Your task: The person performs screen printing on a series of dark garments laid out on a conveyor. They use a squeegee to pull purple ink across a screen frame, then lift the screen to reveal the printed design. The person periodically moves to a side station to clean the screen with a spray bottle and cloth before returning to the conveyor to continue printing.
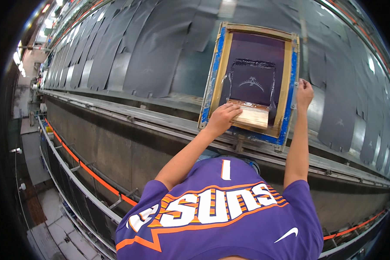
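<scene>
A screen-printing frame (289, 93), wooden with blue and tan tape along its sides, lies on the long table in front of me. Its dark mesh (255, 50) shows a small pale arched design, and glossy wet-looking streaks run around it. My left hand (223, 118) is closed on the left end of a squeegee (251, 116) with a pale wooden handle. The squeegee rests across the near part of the mesh, inside the frame. At the frame's right outer edge, my right hand (304, 94) is closed with its fingertips bent against the side, near a small metal fitting.
Dark grey fabric pieces (154, 52) lie in a row along the table to the left, and more (344, 95) lie to the right. A metal rail (160, 120) follows the table's near edge. Orange-striped railing (89, 171) stands at the lower left, beside a tiled floor (67, 236).
</scene>
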{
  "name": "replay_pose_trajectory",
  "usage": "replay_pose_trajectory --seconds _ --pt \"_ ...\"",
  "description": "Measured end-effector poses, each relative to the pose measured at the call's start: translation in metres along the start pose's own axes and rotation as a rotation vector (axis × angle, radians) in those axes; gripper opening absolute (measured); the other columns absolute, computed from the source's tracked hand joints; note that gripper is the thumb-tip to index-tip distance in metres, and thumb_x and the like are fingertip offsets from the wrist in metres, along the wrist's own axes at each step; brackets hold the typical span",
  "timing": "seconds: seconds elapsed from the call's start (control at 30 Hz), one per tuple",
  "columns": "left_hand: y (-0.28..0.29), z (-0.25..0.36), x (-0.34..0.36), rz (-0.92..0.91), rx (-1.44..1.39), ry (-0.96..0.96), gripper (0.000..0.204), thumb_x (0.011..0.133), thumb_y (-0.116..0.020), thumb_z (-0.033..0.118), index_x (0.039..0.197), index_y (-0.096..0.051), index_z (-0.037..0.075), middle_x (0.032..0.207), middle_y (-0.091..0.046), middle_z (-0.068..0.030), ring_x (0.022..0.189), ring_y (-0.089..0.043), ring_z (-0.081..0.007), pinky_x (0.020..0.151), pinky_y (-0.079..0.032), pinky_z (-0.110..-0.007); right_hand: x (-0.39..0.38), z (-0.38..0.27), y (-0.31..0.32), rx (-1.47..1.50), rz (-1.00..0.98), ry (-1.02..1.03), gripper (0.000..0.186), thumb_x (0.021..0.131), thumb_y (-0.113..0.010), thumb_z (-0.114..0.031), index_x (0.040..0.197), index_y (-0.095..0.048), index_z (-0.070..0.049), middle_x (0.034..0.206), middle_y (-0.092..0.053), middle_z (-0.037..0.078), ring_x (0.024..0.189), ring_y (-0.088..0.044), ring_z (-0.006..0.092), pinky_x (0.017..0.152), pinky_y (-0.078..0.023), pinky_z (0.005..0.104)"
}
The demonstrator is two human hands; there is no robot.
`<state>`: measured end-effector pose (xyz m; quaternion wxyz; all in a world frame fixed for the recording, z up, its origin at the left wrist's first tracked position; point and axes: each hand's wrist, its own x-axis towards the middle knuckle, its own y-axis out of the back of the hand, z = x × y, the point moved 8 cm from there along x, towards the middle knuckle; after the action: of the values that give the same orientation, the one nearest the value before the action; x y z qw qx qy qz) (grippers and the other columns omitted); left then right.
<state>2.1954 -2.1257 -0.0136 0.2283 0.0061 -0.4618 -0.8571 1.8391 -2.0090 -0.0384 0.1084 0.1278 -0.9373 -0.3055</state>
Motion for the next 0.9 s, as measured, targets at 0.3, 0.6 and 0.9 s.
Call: replay_pose_trajectory --seconds 0.3,0.6,0.9 --pt "0.184 -0.192 -0.09 -0.036 0.153 0.089 0.054 0.068 -0.073 -0.001 0.12 -0.068 0.01 0.125 -0.067 -0.0078 0.119 -0.06 -0.0308 0.104 -0.047 -0.042 -0.149 -0.182 -0.198 0.23 -0.026 0.05 0.028 0.098 -0.06 -0.024 0.105 -0.071 0.001 0.092 -0.074 0.014 0.084 -0.07 0.0224 0.076 -0.052 0.0339" --pt "0.276 -0.304 -0.135 -0.131 0.3 0.087 0.057 0.068 -0.072 0.001 0.124 -0.065 0.01 0.128 -0.062 -0.0056 0.116 -0.058 -0.0277 0.093 -0.046 -0.042 -0.23 -0.268 -0.322 0.185 -0.048 -0.023 0.023 0.098 -0.058 -0.022 0.104 -0.07 -0.003 0.083 -0.072 0.015 0.072 -0.068 0.0247 0.07 -0.051 0.0376" --pt "0.273 -0.319 -0.165 -0.259 0.294 -0.009 0.066 0.066 -0.072 -0.001 0.13 -0.063 0.015 0.135 -0.061 -0.0013 0.118 -0.058 -0.0236 0.092 -0.045 -0.04 -0.232 -0.247 -0.342 0.058 -0.099 -0.043 0.024 0.098 -0.056 -0.022 0.11 -0.069 -0.006 0.087 -0.07 0.016 0.077 -0.067 0.0294 0.075 -0.05 0.0412"
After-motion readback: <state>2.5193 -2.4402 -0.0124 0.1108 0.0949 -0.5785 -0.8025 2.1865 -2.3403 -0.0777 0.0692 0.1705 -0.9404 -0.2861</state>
